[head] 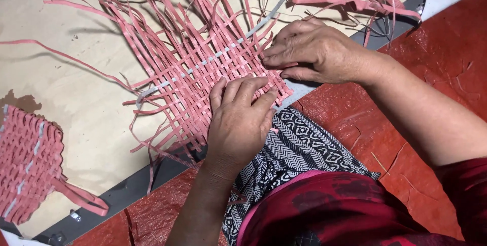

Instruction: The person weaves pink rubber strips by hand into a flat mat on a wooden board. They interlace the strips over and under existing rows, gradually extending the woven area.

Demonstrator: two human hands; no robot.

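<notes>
Pale board [76,89] over red floor [436,48], left hand [238,124], right hand [314,50] flat, pressing pink weave [203,68]

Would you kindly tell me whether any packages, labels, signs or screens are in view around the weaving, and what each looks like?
None are in view: no package, label, sign or screen.
What shows instead: a pink strip mat with a grey strip through it, under the left hand and right hand.
A second woven pink piece lies at the left edge of the beige board.
</notes>
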